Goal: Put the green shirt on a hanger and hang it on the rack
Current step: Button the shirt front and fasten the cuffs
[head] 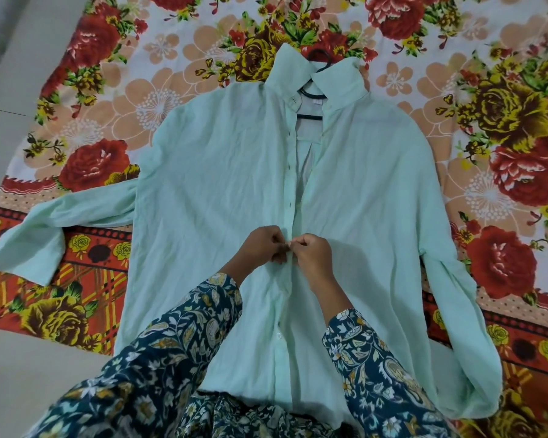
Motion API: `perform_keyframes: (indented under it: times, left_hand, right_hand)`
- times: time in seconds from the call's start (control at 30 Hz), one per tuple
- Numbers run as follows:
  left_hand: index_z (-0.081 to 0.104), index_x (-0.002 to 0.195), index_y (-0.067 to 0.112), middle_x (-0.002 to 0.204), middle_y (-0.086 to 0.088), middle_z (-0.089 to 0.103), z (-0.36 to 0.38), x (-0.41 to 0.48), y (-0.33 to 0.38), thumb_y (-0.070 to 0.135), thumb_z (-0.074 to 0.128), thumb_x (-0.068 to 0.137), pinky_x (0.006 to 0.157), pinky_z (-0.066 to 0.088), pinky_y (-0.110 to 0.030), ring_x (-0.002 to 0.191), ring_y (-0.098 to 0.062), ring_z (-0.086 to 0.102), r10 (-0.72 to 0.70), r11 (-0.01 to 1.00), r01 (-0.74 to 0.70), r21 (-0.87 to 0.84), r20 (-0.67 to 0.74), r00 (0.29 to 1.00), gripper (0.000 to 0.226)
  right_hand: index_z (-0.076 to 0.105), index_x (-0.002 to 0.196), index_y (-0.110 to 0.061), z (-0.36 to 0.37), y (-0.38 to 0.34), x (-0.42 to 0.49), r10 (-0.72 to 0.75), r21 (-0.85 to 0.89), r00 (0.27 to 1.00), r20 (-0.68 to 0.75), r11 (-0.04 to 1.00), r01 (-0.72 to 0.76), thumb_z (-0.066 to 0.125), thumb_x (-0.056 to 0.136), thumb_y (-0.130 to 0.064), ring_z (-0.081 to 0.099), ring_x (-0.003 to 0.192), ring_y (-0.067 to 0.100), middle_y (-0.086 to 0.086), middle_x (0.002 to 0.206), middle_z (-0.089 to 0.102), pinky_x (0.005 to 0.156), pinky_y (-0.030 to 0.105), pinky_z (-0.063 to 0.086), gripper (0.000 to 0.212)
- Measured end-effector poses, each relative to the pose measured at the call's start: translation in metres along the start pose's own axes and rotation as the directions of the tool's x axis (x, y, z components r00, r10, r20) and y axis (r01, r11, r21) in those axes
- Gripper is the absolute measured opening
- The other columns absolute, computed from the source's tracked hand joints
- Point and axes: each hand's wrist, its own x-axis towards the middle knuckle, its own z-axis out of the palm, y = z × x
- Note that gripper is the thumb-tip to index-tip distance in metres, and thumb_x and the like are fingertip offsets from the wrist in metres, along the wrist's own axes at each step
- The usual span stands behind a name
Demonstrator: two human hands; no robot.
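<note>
At centre, left hand (263, 245) and right hand (310, 254) are pinching the green shirt (222, 172), seemingly buttoning; hanger (314, 94) is sitting inside, hanging remaining.

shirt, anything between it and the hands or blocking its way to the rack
Nothing: left hand and right hand both pinch the shirt at its front opening. The rack is out of view, so that path is unknown.

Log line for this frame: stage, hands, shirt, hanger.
stage: buttoning | left hand: pinches placket | right hand: pinches placket | green shirt: flat on floral sheet | hanger: inside collar
</note>
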Motion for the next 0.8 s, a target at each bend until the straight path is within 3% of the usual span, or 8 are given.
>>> perform_keyframes:
  times: [0.17,0.27,0.37,0.43,0.53,0.6,0.7,0.8]
  left_hand:
    - [0.051,0.065,0.010,0.060,-0.010,0.060,-0.006,0.003,0.006,-0.002,0.056,0.086,0.043,0.041,-0.011,0.039,-0.003,0.054,0.003,0.999,0.000,-0.046,0.072,0.997,0.025]
    - [0.051,0.067,0.011,0.063,-0.008,0.060,-0.005,0.006,0.009,0.004,0.055,0.089,0.046,0.042,-0.014,0.045,-0.006,0.056,-0.033,0.999,0.034,-0.017,0.093,0.995,0.023]
    - [0.049,0.074,0.010,0.073,-0.006,0.056,-0.001,0.018,0.019,0.025,0.054,0.091,0.059,0.043,-0.026,0.065,-0.019,0.054,-0.022,0.973,0.044,0.228,-0.101,0.995,0.023]
    - [0.051,0.090,0.005,0.084,-0.008,0.053,0.005,0.028,0.033,0.032,0.051,0.092,0.065,0.039,-0.031,0.078,-0.025,0.053,0.055,0.915,0.039,0.402,-0.220,0.974,0.027]
    - [0.047,0.110,0.002,0.106,-0.014,0.056,0.019,0.041,0.046,0.036,0.041,0.093,0.070,0.040,-0.036,0.098,-0.033,0.055,0.184,0.745,0.037,0.666,-0.259,0.948,0.039]
    - [0.045,0.114,0.002,0.113,-0.017,0.056,0.025,0.048,0.048,0.029,0.035,0.095,0.073,0.042,-0.038,0.102,-0.034,0.054,0.215,0.674,0.050,0.737,-0.260,0.941,0.034]
    - [0.048,0.103,0.001,0.105,-0.016,0.055,0.018,0.055,0.049,0.013,0.035,0.092,0.069,0.040,-0.036,0.098,-0.034,0.055,0.139,0.814,0.060,0.578,-0.293,0.946,0.020]
    - [0.044,0.069,0.010,0.074,-0.003,0.048,-0.002,0.061,0.042,0.008,0.044,0.088,0.057,0.037,-0.029,0.079,-0.028,0.052,0.028,0.969,0.059,0.239,-0.346,0.938,0.019]
  right_hand:
    - [0.059,0.068,-0.016,-0.004,0.003,0.007,0.021,-0.042,1.000,-0.022,0.999,-0.022,0.057,0.085,-0.009,0.059,0.072,0.022,0.003,0.069,0.061,0.073,0.039,0.055,0.019]
    - [0.061,0.076,-0.012,-0.010,0.005,0.010,0.008,-0.100,1.000,-0.010,0.995,-0.009,0.054,0.087,-0.009,0.058,0.072,0.022,0.005,0.074,0.061,0.071,0.037,0.053,0.014]
    - [0.064,0.089,-0.007,-0.018,-0.007,0.022,-0.063,-0.135,0.994,-0.085,0.990,0.051,0.048,0.087,-0.007,0.058,0.076,0.024,0.005,0.082,0.063,0.074,0.037,0.052,0.016]
    - [0.064,0.089,-0.009,-0.021,-0.022,0.038,-0.098,-0.129,0.988,-0.120,0.988,0.083,0.047,0.088,-0.007,0.063,0.081,0.027,0.008,0.085,0.066,0.077,0.040,0.054,0.017]
    - [0.067,0.092,-0.007,-0.021,-0.039,0.059,-0.116,-0.222,0.990,-0.075,0.970,0.097,0.047,0.088,-0.007,0.065,0.089,0.028,0.011,0.096,0.070,0.080,0.039,0.054,0.021]
    - [0.069,0.096,-0.006,-0.019,-0.044,0.068,-0.118,-0.313,0.992,-0.039,0.944,0.100,0.048,0.086,-0.006,0.063,0.092,0.026,0.010,0.101,0.070,0.079,0.032,0.050,0.023]
    - [0.068,0.095,-0.006,-0.015,-0.047,0.075,-0.125,-0.373,0.992,-0.024,0.922,0.107,0.052,0.085,-0.008,0.062,0.096,0.026,0.009,0.103,0.070,0.078,0.029,0.047,0.019]
    - [0.062,0.090,-0.011,-0.009,-0.050,0.075,-0.119,-0.470,0.993,-0.007,0.877,0.102,0.054,0.086,-0.012,0.061,0.096,0.028,0.009,0.102,0.067,0.068,0.027,0.039,0.008]
